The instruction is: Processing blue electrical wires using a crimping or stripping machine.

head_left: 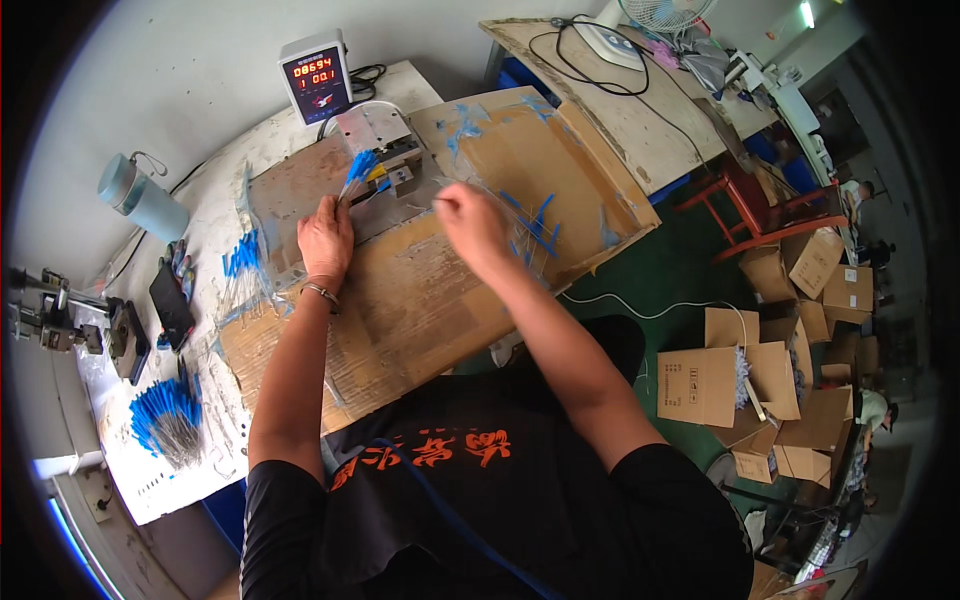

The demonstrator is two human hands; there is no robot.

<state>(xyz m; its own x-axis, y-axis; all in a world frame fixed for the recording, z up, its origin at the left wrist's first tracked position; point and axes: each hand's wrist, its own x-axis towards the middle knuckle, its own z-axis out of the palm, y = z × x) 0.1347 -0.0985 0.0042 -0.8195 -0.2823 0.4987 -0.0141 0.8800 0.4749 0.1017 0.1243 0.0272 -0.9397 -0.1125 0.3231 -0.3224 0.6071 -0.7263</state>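
Observation:
My left hand [327, 238] is closed around a bundle of thin wires with blue ends [361, 168]. The blue ends point up and away, next to a small metal fixture [401, 165] on a metal plate. To the right of the fixture, my right hand [472, 224] is raised with its fingers pinched together. Whatever it pinches is too small to make out. More loose blue-ended wires [535, 230] lie scattered on the cardboard [430, 290] at the right. Another group of blue-ended wires [241, 258] lies left of my left hand.
A counter box with a red display [316, 75] stands behind the fixture. At the left are a light blue bottle [145, 195], a black phone-like slab [171, 305], a metal device [120, 340] and a large wire bundle [168, 420]. A red chair [755, 205] and open cartons [695, 388] are at the right.

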